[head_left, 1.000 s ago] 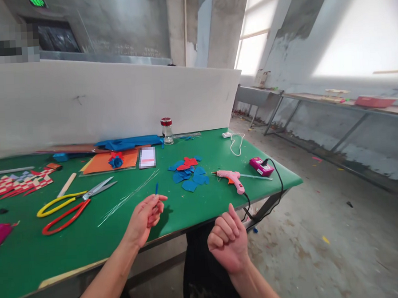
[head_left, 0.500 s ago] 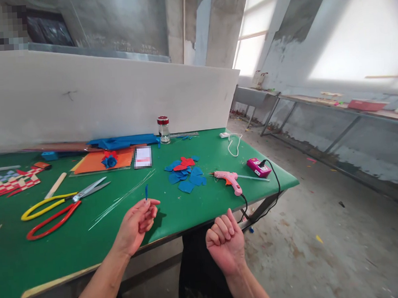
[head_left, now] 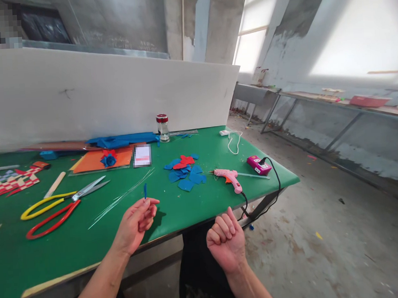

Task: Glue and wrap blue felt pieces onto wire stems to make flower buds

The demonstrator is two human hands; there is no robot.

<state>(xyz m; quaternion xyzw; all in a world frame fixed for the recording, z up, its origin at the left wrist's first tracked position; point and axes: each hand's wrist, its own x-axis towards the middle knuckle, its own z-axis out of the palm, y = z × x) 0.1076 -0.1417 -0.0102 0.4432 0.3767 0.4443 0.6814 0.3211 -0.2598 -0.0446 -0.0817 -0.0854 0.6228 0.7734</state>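
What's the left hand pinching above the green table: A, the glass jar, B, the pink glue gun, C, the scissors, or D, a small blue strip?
D: the left hand pinches a small blue strip upright in its fingertips; the glue gun, scissors and jar lie untouched on the table.

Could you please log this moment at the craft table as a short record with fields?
Left hand: left hand pinches a small blue strip upright in its fingers, over the green table.
Right hand: right hand curled into a loose fist off the table's near edge, nothing visible in it.
Beside left hand: thin wires; yellow and red scissors.
Centre: blue and red cut pieces.
Right side: pink glue gun, lying down, cord running off the edge.
Back: glass jar, white board.
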